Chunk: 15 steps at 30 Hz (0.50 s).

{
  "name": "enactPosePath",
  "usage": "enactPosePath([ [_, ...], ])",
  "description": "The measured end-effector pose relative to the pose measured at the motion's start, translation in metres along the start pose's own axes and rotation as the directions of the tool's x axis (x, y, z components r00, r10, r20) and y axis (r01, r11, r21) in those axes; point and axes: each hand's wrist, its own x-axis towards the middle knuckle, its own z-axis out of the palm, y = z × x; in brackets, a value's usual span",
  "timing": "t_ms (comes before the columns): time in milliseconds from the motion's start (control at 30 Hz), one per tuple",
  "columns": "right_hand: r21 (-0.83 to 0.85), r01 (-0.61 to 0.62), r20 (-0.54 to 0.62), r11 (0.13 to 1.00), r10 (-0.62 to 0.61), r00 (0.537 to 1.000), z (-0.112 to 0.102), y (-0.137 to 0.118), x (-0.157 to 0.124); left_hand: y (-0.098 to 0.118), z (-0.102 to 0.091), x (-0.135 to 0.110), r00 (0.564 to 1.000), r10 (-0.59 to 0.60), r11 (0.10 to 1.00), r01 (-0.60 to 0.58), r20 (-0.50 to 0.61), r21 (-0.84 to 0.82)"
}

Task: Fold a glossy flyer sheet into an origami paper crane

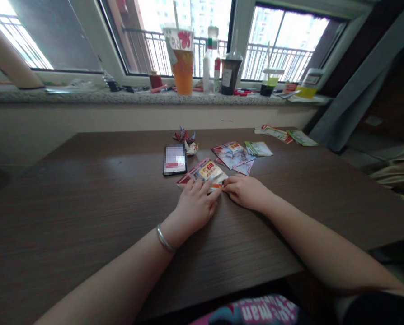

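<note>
A printed leaflet (207,173) in red and yellow, marked with large numerals, lies on the brown table in front of me. Across its near edge rests my left hand (195,201), fingers stretched out and pressing on the paper; a silver bangle circles that wrist. My right hand (244,189) is closed at the leaflet's near right corner, thumb and fingers pinching it. Just beyond the left edge stands a phone (175,160) or small tablet with a blurred screen. Behind the phone are folded paper pieces (184,135), one dark red and blue, one pale (191,148).
More printed leaflets (234,155) lie beyond my right hand, beside green-and-white cards (258,148). Other paper strips (273,132) are near the table's far right. On the windowsill (120,96) stand an orange drink cup (183,67), a dark cup (230,74), bottles and a cardboard tube (10,54).
</note>
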Motion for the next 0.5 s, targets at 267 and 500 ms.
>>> enactPosePath([
  [267, 0.03, -0.037, 0.026, 0.999, 0.036, 0.999, -0.003, 0.0, -0.002, -0.01, -0.012, -0.002, 0.997, 0.049, 0.999, -0.049, 0.064, 0.004],
  [500, 0.079, -0.047, 0.016, 0.996, 0.046, 0.999, -0.005, 0.001, -0.003, -0.017, -0.023, -0.005, 0.988, 0.04, 0.999, -0.036, 0.152, -0.03],
])
